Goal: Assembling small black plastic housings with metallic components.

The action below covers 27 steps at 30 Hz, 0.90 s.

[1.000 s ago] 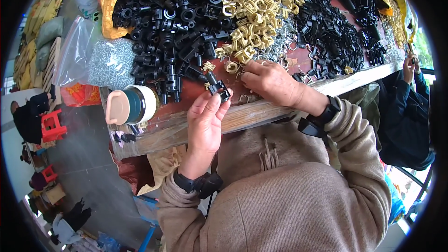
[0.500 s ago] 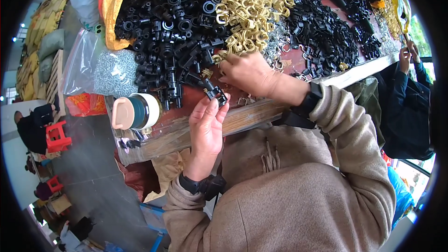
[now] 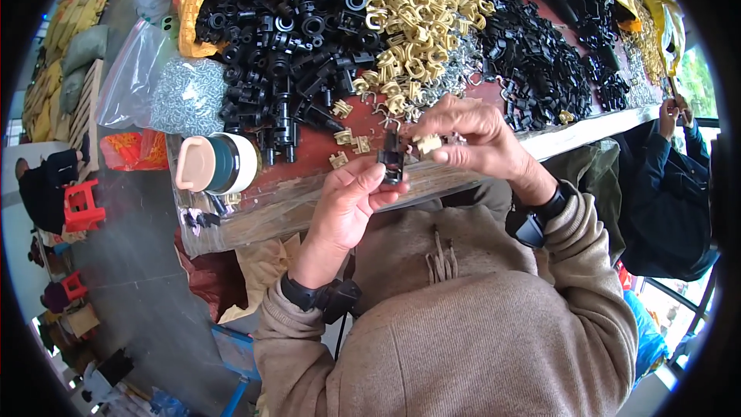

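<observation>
My left hand (image 3: 351, 197) pinches a black plastic fitting (image 3: 392, 164), held upright above the table's front edge. Just to its right, my right hand (image 3: 482, 139) grips a cream-coloured plastic clip (image 3: 428, 144) between thumb and fingers. Fitting and clip are close together but look apart. Beyond my hands rises a pile of cream plastic clips (image 3: 421, 23), and a few loose ones (image 3: 357, 142) lie on the red tabletop (image 3: 309, 174). To the left of that pile is a heap of black plastic fittings (image 3: 285, 46).
A bag of small silvery screws (image 3: 187, 100) lies at the left, behind a cup with a pink lid (image 3: 216, 164). Small black parts (image 3: 536, 62) and metal pieces (image 3: 455, 69) are heaped to the right. Another person (image 3: 668, 177) stands at the far right. Red stools (image 3: 82, 205) are on the floor.
My right hand has left the edge of the cream pile and moved right and nearer, bringing a clip. My left hand has shifted slightly right, and the black fitting is now more upright.
</observation>
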### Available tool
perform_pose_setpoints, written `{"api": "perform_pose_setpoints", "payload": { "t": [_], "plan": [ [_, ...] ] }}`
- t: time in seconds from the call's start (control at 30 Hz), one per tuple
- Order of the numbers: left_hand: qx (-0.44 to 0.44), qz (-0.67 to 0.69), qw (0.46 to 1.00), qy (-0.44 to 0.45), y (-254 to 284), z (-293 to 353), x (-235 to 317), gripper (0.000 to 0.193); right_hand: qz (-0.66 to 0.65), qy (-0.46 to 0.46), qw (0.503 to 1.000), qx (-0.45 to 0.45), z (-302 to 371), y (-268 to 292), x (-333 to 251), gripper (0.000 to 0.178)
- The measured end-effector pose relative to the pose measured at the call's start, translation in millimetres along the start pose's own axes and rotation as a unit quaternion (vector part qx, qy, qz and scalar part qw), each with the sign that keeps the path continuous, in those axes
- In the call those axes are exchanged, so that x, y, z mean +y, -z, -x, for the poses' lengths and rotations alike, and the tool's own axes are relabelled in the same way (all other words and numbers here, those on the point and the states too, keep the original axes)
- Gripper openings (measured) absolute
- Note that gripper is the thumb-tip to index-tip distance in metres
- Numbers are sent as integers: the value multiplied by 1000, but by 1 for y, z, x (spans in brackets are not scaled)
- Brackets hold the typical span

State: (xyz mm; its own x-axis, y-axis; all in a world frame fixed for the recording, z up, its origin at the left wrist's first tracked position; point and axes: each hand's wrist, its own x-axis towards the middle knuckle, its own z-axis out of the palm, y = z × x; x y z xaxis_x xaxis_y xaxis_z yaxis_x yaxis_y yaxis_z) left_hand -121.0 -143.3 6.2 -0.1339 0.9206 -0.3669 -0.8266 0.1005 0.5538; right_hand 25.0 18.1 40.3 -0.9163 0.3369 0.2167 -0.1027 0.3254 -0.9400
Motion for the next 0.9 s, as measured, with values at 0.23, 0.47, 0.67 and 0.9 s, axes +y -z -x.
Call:
{"api": "perform_pose_setpoints", "payload": {
  "t": [0.23, 0.47, 0.67, 0.9],
  "plan": [
    [-107, -45, 986, 119, -10, -1, -3, 31, 33, 99, 993, -47, 11, -5, -6, 34],
    [-114, -33, 979, 166, -8, -4, -6, 45, -9, 105, 993, -52, 18, -7, 8, 36],
    [-140, 27, 974, 178, -8, -2, -15, 36, -50, 112, 990, -69, 23, -11, 11, 38],
    [-168, 49, 962, 210, -4, 0, -22, 35, -71, 97, 991, -57, 34, -19, 5, 38]
  ]
}}
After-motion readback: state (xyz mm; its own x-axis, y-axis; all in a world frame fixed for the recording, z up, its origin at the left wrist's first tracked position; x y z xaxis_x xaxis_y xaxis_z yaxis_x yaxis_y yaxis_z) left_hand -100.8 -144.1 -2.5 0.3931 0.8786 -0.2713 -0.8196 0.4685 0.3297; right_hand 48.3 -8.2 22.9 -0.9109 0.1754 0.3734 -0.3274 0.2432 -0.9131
